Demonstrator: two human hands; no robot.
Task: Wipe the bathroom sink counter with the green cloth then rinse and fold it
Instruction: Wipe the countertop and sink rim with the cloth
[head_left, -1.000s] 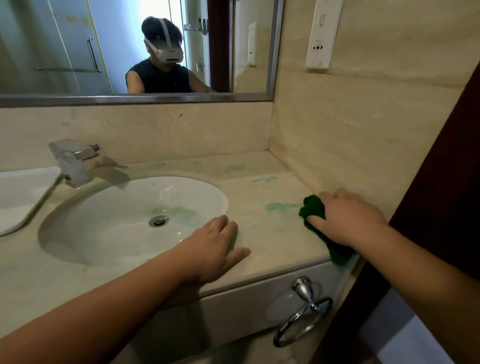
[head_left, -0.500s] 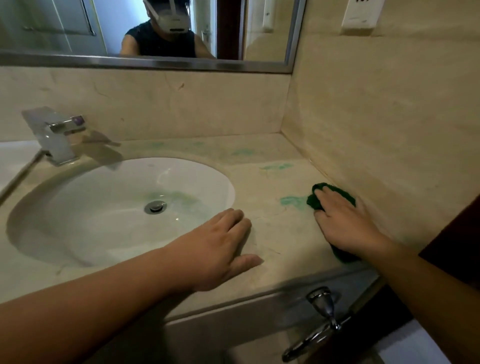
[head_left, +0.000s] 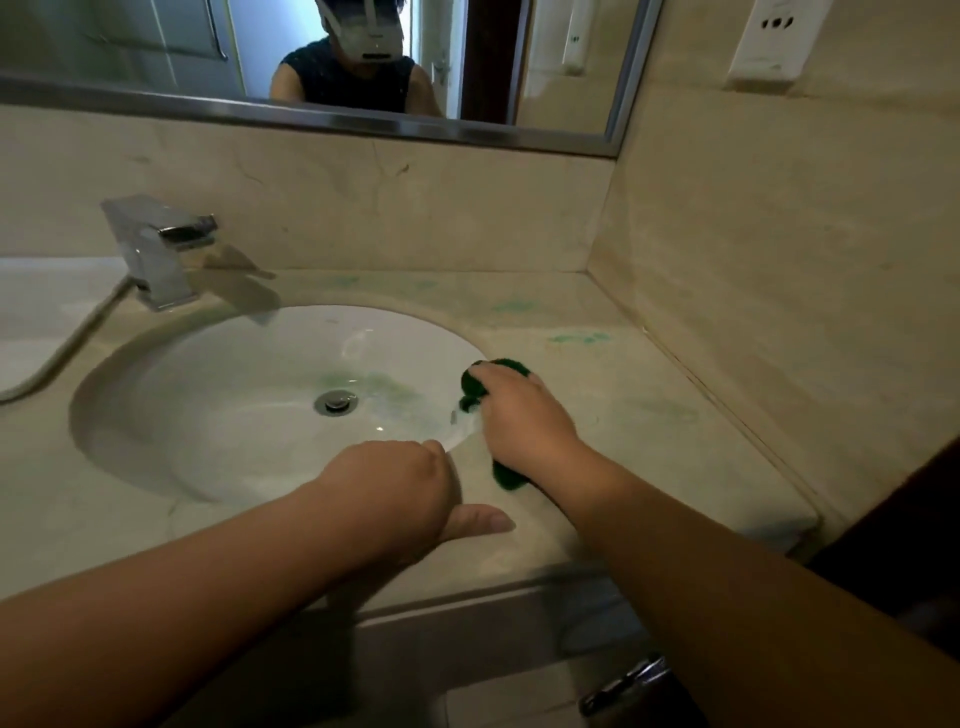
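The green cloth (head_left: 500, 370) lay bunched on the counter (head_left: 654, 447), right at the right-hand lip of the sink (head_left: 156, 415), with one dark end showing beyond the fingertips and another poking out beneath the wrist. The right hand (head_left: 519, 418) covered most of it, pressing down, its fingers curled over the wad and holding it.

Just beside it, nearer the front edge, the left hand (head_left: 400, 488) rested at the basin's rim. Its thumb lay straight out on the stone, while its fingers bent down over the lip and were largely hidden behind the knuckles, so one could not tell whether they gripped the rim or merely leaned on it.

A greenish tint showed inside the white bowl near the drain (head_left: 336, 402). Green smears (head_left: 579, 339) marked the counter behind the cloth, toward the back corner. A chrome faucet (head_left: 156, 249) stood at the back left, with a hose (head_left: 67, 348) trailing away from it. Above the backsplash ran the mirror (head_left: 156, 47), and a white outlet plate (head_left: 769, 41) sat on the right wall.
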